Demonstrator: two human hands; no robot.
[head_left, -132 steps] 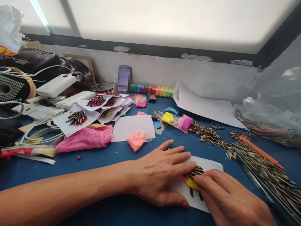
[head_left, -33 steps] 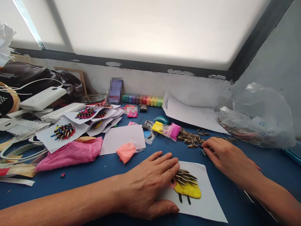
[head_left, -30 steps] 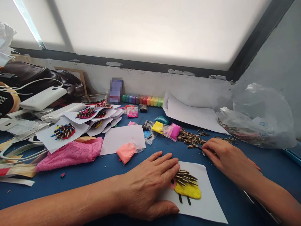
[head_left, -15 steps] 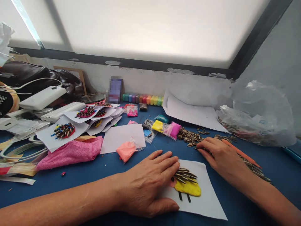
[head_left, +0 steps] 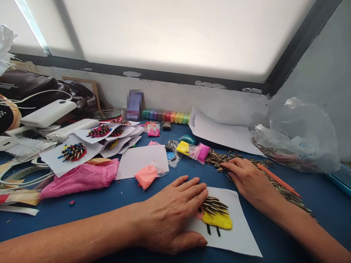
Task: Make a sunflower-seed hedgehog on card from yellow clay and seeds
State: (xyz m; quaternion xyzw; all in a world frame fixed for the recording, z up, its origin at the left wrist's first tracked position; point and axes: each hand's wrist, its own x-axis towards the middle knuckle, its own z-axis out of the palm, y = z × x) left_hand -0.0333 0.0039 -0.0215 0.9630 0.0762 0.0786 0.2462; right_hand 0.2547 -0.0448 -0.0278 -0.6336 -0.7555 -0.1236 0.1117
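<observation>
My left hand (head_left: 175, 215) lies flat on a white sheet (head_left: 241, 237), fingers stretched out. On that sheet is a yellow clay body (head_left: 218, 220) with a pink clay part and two short dark strips below it. Striped sunflower seeds (head_left: 215, 205) stick out along the body's top, and my left hand hides part of the picture. Over at the loose sunflower seeds (head_left: 215, 159), my right hand (head_left: 246, 179) reaches in with its index fingertip on the pile and its thumb apart. One seed lies close to the thumb tip.
An orange stick-like tool (head_left: 278, 179) lies among more seeds to the right. Small clay bags, a salmon one (head_left: 146, 176) among them, are in the middle. A pink cloth (head_left: 82, 179), finished seed pictures (head_left: 74, 152) and power banks crowd the left. A plastic bag (head_left: 298, 142) stands at right.
My right hand has shifted a little to the left, farther onto the seed pile, and its thumb and index finger have parted. My left hand keeps its place on the sheet.
</observation>
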